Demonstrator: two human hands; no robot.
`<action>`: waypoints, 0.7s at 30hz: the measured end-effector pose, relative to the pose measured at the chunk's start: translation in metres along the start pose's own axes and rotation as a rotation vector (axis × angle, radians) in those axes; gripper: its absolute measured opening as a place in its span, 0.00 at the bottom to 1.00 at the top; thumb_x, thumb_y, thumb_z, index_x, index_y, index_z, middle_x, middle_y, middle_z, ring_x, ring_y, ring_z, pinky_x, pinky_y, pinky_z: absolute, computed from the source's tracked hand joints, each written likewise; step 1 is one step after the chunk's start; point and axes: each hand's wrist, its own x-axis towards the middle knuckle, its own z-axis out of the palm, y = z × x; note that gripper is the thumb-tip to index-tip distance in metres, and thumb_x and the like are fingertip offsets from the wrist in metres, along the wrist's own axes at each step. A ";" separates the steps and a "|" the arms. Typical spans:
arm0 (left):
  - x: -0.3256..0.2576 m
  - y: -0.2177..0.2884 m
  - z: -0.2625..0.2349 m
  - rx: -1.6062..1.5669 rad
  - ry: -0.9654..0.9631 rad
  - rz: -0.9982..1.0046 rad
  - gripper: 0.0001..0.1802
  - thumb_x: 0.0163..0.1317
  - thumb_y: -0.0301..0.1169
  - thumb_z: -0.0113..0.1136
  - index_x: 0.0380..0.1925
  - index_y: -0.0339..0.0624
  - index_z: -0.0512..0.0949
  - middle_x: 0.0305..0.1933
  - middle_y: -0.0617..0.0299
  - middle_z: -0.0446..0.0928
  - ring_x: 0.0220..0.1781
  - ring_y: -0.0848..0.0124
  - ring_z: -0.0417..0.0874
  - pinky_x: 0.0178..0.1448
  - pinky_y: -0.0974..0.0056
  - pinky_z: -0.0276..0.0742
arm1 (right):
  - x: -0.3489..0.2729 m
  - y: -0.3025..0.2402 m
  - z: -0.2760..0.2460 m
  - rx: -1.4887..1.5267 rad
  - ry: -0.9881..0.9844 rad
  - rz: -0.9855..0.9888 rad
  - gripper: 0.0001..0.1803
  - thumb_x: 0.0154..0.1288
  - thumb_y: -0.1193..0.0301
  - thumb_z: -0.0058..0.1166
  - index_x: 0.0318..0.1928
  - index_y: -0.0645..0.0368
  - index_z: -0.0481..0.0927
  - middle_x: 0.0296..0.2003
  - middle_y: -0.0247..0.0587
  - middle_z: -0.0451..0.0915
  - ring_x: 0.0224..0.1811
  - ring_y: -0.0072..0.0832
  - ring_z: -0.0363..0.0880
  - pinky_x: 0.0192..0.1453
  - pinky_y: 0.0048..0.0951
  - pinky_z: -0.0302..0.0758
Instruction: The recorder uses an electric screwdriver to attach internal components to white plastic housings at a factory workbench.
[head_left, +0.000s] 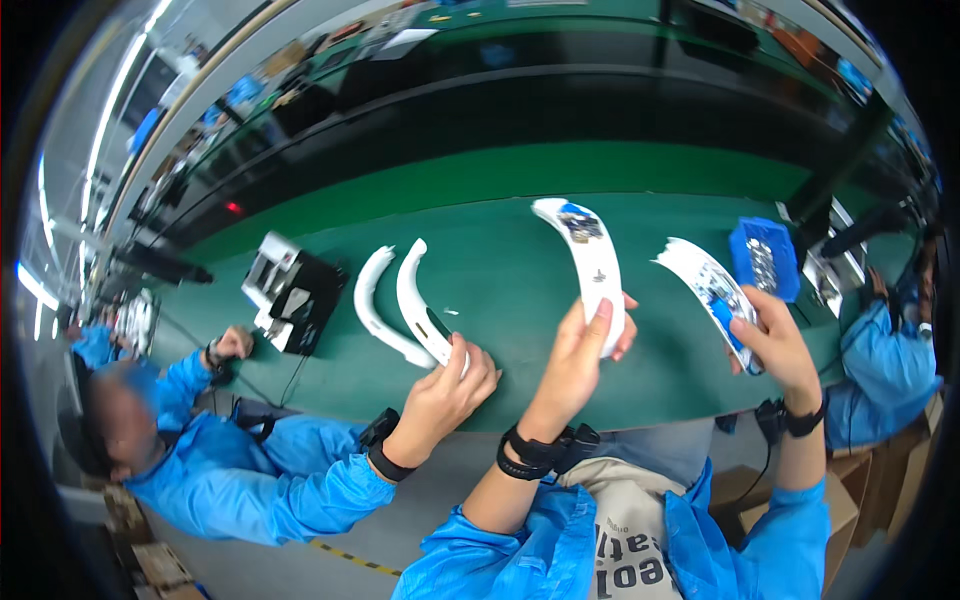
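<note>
Left hand [580,350] grips white curved piece [590,260] — blue label on top; right hand [775,340] another [712,290].

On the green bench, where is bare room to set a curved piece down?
Bare mat lies between the two white pieces on the left and the piece in the left hand. A narrower gap runs between that piece and the one in the right hand. It is crowded by the black device on the left and the blue bin on the right.
</note>
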 end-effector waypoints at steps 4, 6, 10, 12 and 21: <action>-0.017 0.003 -0.012 -0.013 0.061 0.015 0.27 0.89 0.48 0.35 0.55 0.34 0.75 0.29 0.64 0.73 0.30 0.77 0.70 0.37 0.70 0.65 | 0.006 0.014 0.036 0.108 0.011 -0.071 0.24 0.78 0.61 0.63 0.62 0.66 0.74 0.32 0.36 0.84 0.24 0.21 0.83 0.28 0.20 0.78; -0.024 0.005 -0.016 -0.032 0.096 0.016 0.28 0.89 0.48 0.34 0.56 0.33 0.75 0.28 0.65 0.71 0.29 0.77 0.68 0.36 0.69 0.64 | 0.009 0.017 0.048 0.203 0.014 -0.125 0.25 0.79 0.60 0.61 0.63 0.65 0.73 0.33 0.38 0.84 0.27 0.22 0.85 0.31 0.21 0.79; -0.037 0.011 -0.033 -0.008 0.176 0.042 0.28 0.89 0.48 0.33 0.57 0.33 0.74 0.27 0.65 0.70 0.29 0.77 0.67 0.35 0.69 0.63 | 0.020 0.007 0.076 0.330 -0.040 -0.148 0.24 0.78 0.62 0.59 0.65 0.64 0.71 0.39 0.41 0.85 0.37 0.27 0.87 0.43 0.26 0.83; -0.042 0.013 -0.042 -0.024 0.238 0.044 0.28 0.89 0.47 0.33 0.60 0.32 0.73 0.27 0.65 0.69 0.28 0.77 0.66 0.34 0.69 0.63 | 0.026 0.006 0.090 0.331 -0.056 -0.154 0.25 0.78 0.64 0.59 0.66 0.63 0.70 0.41 0.42 0.85 0.39 0.28 0.87 0.44 0.26 0.84; -0.075 0.014 -0.082 -0.121 0.332 0.150 0.32 0.88 0.51 0.31 0.64 0.31 0.71 0.25 0.63 0.67 0.26 0.74 0.64 0.32 0.67 0.61 | 0.049 0.002 0.134 0.377 -0.215 -0.129 0.28 0.76 0.73 0.60 0.71 0.63 0.68 0.48 0.45 0.86 0.49 0.32 0.88 0.57 0.34 0.84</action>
